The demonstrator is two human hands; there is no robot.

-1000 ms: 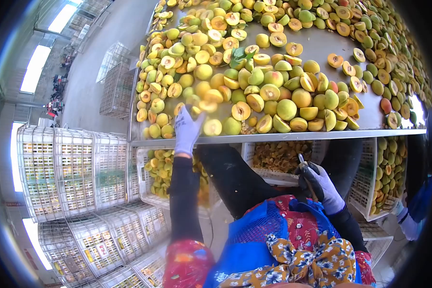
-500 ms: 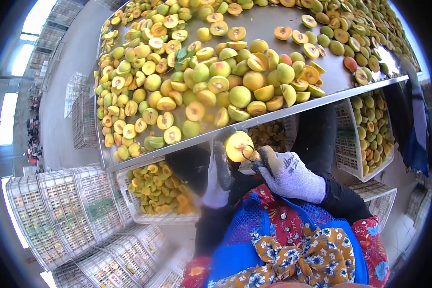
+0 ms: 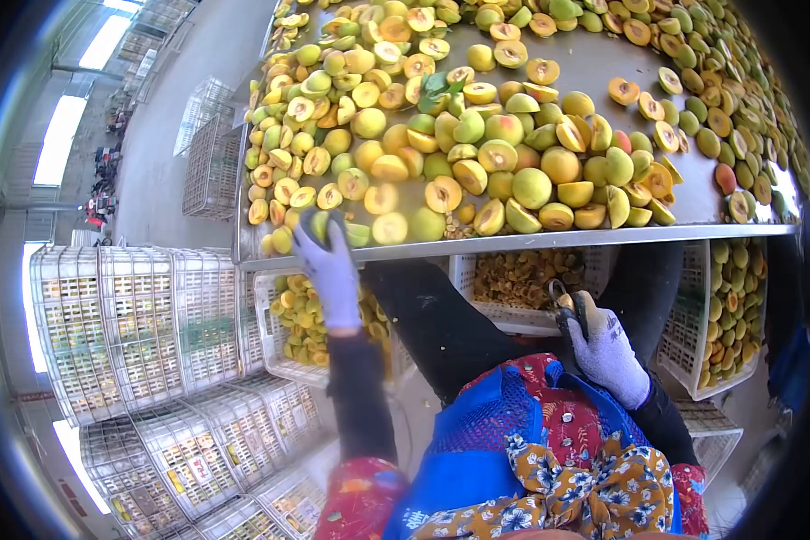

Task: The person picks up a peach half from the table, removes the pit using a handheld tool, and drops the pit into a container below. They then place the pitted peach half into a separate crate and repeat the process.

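Observation:
My left hand [image 3: 327, 261], in a grey-palmed glove, reaches over the near edge of the metal table [image 3: 405, 253] at its left corner. Its thumb and fingers are closed around a greenish peach half [image 3: 320, 227], mostly covered by them. Halved peaches [image 3: 498, 155] lie about it on the table, some cut face up with the stone showing. In front of my body, my right hand [image 3: 603, 346], gloved too, grips the wooden handle of a pitting tool [image 3: 557, 290] with a curved metal loop at its tip. That tool is over a crate of stones and scraps.
Below the table stand a white crate [image 3: 266, 346] of pitted halves, a crate [image 3: 466, 281] of brown stones, and another crate [image 3: 693, 360] of peaches at right. Stacked crates [image 3: 135, 310] fill the left side. My legs are between the crates.
My left hand has moved left and up to the table, from beside the tool where a cut peach half was held. My right hand has moved right with the pitting tool. The view has shifted.

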